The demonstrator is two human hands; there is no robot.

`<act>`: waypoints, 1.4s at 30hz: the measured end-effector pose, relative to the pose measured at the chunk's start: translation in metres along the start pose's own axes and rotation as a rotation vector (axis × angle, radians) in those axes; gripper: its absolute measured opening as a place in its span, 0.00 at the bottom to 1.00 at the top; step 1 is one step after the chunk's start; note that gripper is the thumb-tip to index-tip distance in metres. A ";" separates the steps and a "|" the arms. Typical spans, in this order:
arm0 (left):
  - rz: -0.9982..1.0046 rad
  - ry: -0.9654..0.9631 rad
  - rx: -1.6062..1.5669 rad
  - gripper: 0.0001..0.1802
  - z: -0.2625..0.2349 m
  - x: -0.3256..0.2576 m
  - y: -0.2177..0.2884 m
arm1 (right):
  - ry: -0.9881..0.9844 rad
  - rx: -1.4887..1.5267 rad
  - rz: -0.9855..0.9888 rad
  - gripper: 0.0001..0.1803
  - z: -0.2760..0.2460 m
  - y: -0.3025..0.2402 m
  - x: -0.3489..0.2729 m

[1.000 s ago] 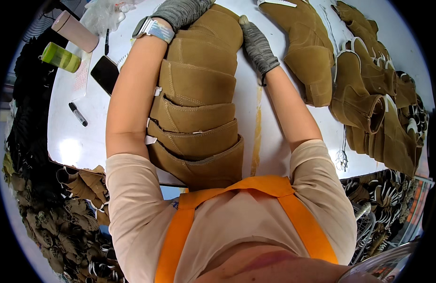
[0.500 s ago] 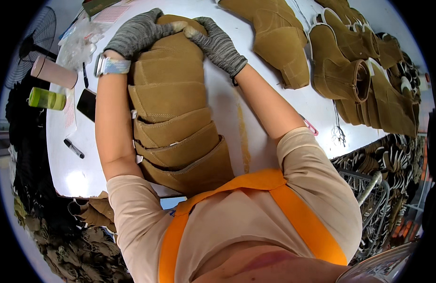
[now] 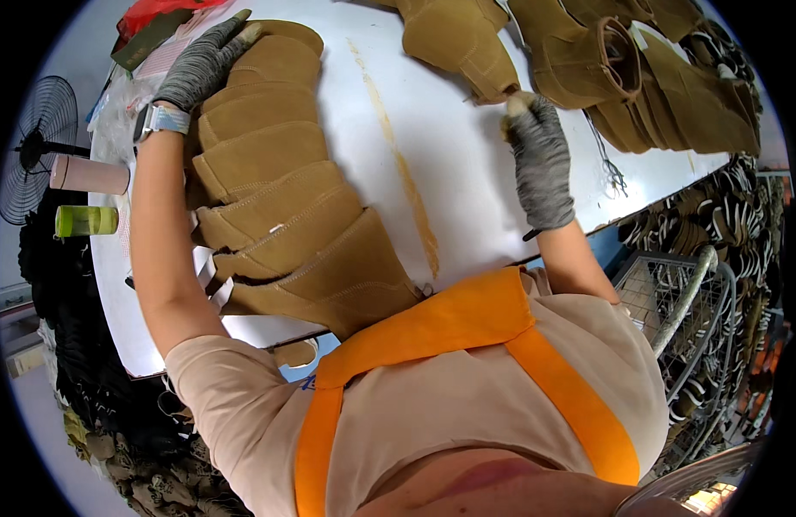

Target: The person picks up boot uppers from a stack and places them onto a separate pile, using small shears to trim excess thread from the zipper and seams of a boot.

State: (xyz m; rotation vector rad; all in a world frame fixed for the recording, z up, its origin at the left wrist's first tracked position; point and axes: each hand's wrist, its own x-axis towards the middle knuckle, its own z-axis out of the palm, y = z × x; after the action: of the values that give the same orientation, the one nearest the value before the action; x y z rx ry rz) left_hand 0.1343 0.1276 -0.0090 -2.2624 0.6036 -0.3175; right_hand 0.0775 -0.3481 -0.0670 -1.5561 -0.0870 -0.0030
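A row of overlapping brown suede boot uppers (image 3: 268, 185) lies on the white table, running from its far left part to its near edge by my body. My left hand (image 3: 204, 65), in a grey knit glove with pale fingertips, rests along the far left side of this row, fingers stretched out. On the right, my right hand (image 3: 543, 159), gloved alike, has its fingers curled at the near end of another brown boot upper (image 3: 458, 47). The fingertips touch that end and seem to pinch it; the exact grip is partly hidden.
Further right lie a brown boot (image 3: 579, 60) and a stack of brown uppers (image 3: 674, 103). A pink cup (image 3: 89, 175), a green bottle (image 3: 86, 221) and a fan (image 3: 37, 138) are at the left. A wire cart (image 3: 674, 293) stands beside the table's right side.
My right hand has left the far end of the row and moved right to the other boot upper. My left hand stays by the row, its fingers stretched. The whole view has shifted.
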 end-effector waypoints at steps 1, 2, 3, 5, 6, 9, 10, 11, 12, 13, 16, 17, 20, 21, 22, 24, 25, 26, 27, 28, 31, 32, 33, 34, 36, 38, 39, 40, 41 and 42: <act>-0.011 -0.059 -0.054 0.37 -0.010 -0.001 -0.004 | 0.007 0.225 0.115 0.18 -0.002 -0.003 0.005; -0.015 -0.114 -0.109 0.37 -0.029 0.001 -0.010 | 0.023 0.450 0.232 0.20 -0.004 -0.003 0.008; -0.029 -0.168 -0.164 0.37 -0.043 0.001 -0.013 | 0.017 0.445 0.265 0.20 0.000 -0.003 0.010; -0.298 -0.191 -0.511 0.35 -0.057 0.004 -0.009 | -0.017 0.433 0.330 0.21 0.011 -0.003 0.018; -0.429 -0.191 -0.690 0.34 -0.068 0.010 -0.004 | -0.015 0.240 0.200 0.20 0.009 0.004 0.026; -0.337 -0.128 -0.860 0.36 -0.135 0.023 0.029 | 0.014 -0.232 -0.075 0.16 0.005 0.030 0.043; -0.307 -0.109 -0.913 0.38 -0.158 0.027 0.042 | -0.012 -0.073 0.005 0.15 0.003 0.031 0.043; -0.234 -0.147 -1.078 0.38 -0.166 0.045 0.058 | 0.003 0.074 0.089 0.15 -0.008 0.035 0.042; -0.198 -0.208 -1.232 0.39 -0.175 0.048 0.073 | -0.025 0.231 0.176 0.14 -0.011 0.036 0.040; -0.218 -0.125 -1.275 0.38 -0.175 0.052 0.092 | -0.007 0.208 0.131 0.14 -0.013 0.034 0.035; -0.245 0.199 -1.295 0.38 -0.157 0.069 0.132 | -0.014 0.104 -0.048 0.13 -0.019 0.021 0.013; -0.190 0.152 -1.362 0.38 -0.139 0.078 0.135 | -0.049 0.043 -0.138 0.14 -0.023 0.022 0.008; -0.287 -0.171 -1.798 0.30 -0.161 0.109 0.144 | -0.049 -0.018 -0.267 0.15 -0.035 0.027 0.007; -0.448 -0.226 -1.974 0.25 -0.182 0.113 0.150 | -0.036 -0.010 -0.263 0.15 -0.038 0.023 0.012; -0.400 -0.170 -2.194 0.28 -0.178 0.121 0.154 | -0.023 -0.003 -0.260 0.15 -0.041 0.017 0.016; -0.365 -0.096 -2.521 0.32 -0.160 0.140 0.153 | -0.026 0.404 -0.182 0.14 -0.043 0.001 0.029; -0.411 -0.126 -2.612 0.33 -0.153 0.147 0.150 | -0.014 0.498 -0.174 0.13 -0.049 -0.004 0.041; -0.451 -0.176 -2.694 0.33 -0.142 0.156 0.148 | 0.007 0.590 -0.163 0.13 -0.053 -0.006 0.048; -0.501 -0.213 -2.755 0.33 -0.134 0.162 0.144 | 0.000 0.558 -0.209 0.11 -0.052 -0.011 0.048; -0.549 -0.255 -2.815 0.33 -0.126 0.165 0.143 | -0.019 0.459 -0.252 0.12 -0.048 -0.011 0.045; -0.682 -0.447 -2.918 0.33 -0.102 0.171 0.135 | -0.025 0.218 -0.356 0.14 -0.039 -0.008 0.024; -0.741 -0.546 -2.940 0.33 -0.092 0.170 0.132 | -0.029 0.173 -0.380 0.15 -0.040 -0.006 0.020; -0.818 -0.705 -2.976 0.34 -0.081 0.166 0.127 | -0.034 0.132 -0.405 0.15 -0.043 -0.003 0.018; -0.947 -0.971 -3.057 0.34 -0.070 0.161 0.121 | -0.040 0.092 -0.430 0.15 -0.045 -0.001 0.016; -0.895 -0.941 -2.647 0.38 -0.097 0.160 0.121 | -0.041 0.068 -0.483 0.16 -0.059 0.000 0.011; -0.289 -0.651 -2.510 0.43 -0.112 0.151 0.121 | 0.005 -0.027 -0.510 0.16 -0.068 -0.004 0.007; 0.202 -0.638 -2.792 0.45 -0.123 0.147 0.125 | 0.052 -0.156 -0.573 0.15 -0.070 -0.012 0.005; -0.036 -0.628 -2.833 0.45 -0.134 0.145 0.133 | 0.077 -0.223 -0.659 0.15 -0.071 -0.024 0.000; -0.273 -0.606 -2.856 0.44 -0.168 0.144 0.141 | 0.106 -0.293 -0.747 0.15 -0.071 -0.040 -0.005; -0.168 -0.252 -2.879 0.41 -0.214 0.139 0.163 | 0.132 -0.361 -0.839 0.14 -0.071 -0.051 -0.007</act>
State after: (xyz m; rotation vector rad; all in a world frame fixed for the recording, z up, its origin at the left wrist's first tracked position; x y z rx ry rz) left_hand 0.1153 -0.1724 0.0234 1.0836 -0.1450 -0.5814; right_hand 0.0711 -0.4201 -0.0172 -1.7673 -0.6571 -0.8174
